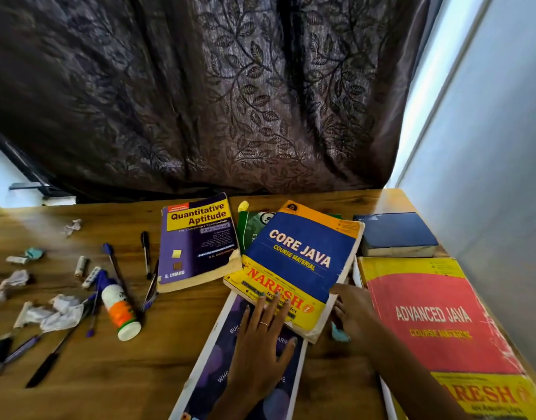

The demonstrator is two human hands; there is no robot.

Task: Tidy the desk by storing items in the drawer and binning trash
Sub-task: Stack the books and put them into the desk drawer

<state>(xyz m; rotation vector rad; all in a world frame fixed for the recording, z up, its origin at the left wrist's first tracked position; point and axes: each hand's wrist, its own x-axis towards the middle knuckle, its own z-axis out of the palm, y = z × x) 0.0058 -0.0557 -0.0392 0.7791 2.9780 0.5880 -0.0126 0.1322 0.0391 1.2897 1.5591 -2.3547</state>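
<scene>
A blue and yellow "Core Java" book (303,256) lies in the middle of the wooden desk (94,386), overlapping a dark purple book (218,374) beneath it. My left hand (260,347) lies flat, fingers straight, on the near corner of the Core Java book and on the purple one. My right hand (351,313) holds the Core Java book's right near edge, fingers curled under it. Beside that hand sits a small light blue scrap (339,333). Crumpled paper pieces (60,313) and several pens (115,268) are scattered on the left.
A "Quantitative Aptitude" book (197,241) lies behind, a green book (253,228) under the Core Java book. A dark blue book (397,234) and a red "Advanced Java" book (442,325) sit at the right by a wall. A white and orange bottle (121,312) lies among the pens. A dark curtain (200,101) hangs behind.
</scene>
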